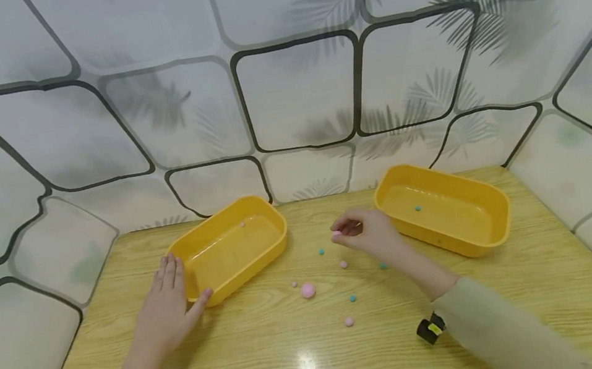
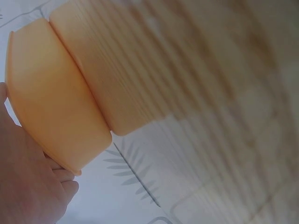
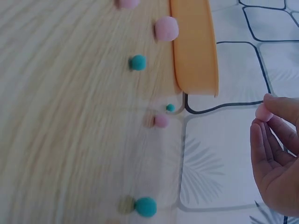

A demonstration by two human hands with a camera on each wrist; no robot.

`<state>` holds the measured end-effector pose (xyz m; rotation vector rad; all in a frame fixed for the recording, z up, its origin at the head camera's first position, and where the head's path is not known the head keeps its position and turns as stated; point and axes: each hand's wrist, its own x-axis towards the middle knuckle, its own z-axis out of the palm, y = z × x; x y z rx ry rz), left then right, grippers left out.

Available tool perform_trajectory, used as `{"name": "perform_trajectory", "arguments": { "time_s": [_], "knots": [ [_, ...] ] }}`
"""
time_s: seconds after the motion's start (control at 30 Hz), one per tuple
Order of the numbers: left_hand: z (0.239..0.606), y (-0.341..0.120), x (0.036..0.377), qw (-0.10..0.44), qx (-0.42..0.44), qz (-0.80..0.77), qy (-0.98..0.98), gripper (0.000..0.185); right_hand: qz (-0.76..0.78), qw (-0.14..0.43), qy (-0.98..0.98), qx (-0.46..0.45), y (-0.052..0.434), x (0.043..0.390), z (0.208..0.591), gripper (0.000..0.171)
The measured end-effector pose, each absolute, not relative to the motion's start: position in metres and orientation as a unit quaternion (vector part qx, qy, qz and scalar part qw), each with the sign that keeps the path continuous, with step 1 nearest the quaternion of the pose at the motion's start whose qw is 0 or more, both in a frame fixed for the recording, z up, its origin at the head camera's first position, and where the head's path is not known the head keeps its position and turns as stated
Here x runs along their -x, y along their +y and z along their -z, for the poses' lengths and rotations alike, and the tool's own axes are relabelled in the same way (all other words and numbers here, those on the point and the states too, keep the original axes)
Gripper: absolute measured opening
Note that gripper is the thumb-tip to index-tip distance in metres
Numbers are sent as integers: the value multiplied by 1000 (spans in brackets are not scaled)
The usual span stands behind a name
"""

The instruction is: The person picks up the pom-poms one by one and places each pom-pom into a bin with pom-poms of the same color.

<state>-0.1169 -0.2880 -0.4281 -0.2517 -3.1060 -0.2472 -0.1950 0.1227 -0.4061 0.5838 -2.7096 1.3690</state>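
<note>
Person's right hand [image 1: 370, 234]: fingers pinching a pink ball [image 3: 264, 112] | left hand [image 1: 163, 314]: fingers straight against yellow tub [image 1: 234, 252] | loose balls [image 1: 308, 290] on tabletop [image 1: 240, 354] near right fingers

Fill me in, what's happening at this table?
A person's right hand pinches a small pink ball above the light wooden table, between two yellow rectangular trays. Their left hand touches the end of the left yellow tray, which holds a tiny pink ball. The right yellow tray has a small teal ball in it. More pink balls and teal balls lie loose on the table.
</note>
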Motion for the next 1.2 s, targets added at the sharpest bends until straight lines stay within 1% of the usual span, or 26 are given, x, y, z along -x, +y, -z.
{"name": "perform_trajectory", "arguments": {
  "time_s": [0.17,0.4,0.8,1.03,1.2],
  "knots": [
    [428,-288,117,10,82,78,-994,98,-450,28,-870,-198,104,205,405,15],
    [427,-288,117,15,85,74,-994,97,-452,15,-871,-193,79,218,400,17],
    [429,-289,118,18,86,74,-993,97,-484,25,-849,-211,33,246,401,16],
    [431,-291,119,18,85,84,-993,98,-509,4,-838,-198,10,257,404,15],
    [431,-290,118,31,91,87,-992,97,-523,-3,-832,-185,-4,262,409,16]
  ]
}}
